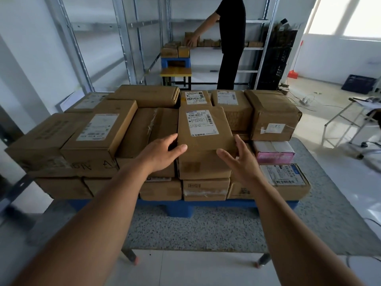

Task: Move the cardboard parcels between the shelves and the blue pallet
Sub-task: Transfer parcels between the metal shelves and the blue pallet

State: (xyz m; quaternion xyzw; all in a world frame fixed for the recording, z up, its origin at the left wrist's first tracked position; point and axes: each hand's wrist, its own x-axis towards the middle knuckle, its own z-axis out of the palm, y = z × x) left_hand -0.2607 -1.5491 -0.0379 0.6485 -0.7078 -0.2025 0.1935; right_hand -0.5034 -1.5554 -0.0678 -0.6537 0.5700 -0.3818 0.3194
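Note:
Several cardboard parcels are stacked in layers on the blue pallet [185, 207]. A top-layer parcel with a white label [203, 129] stands in the middle near the front. My left hand [162, 150] holds its near left corner, thumb on top and fingers down the left side. My right hand [237, 157] holds its near right corner, thumb on the top face and fingers along the right side. The parcel still sits on the stack. Metal shelves [123, 38] stand behind the pallet, and the left bays hold nothing that I can see.
The pallet lies on a speckled table [206, 230]. A person in black [231, 38] reaches to small boxes on a far shelf, beside a small blue pallet [175, 61] on a yellow table. Black crates [278, 54] stand back right; a white frame desk [350, 120] at right.

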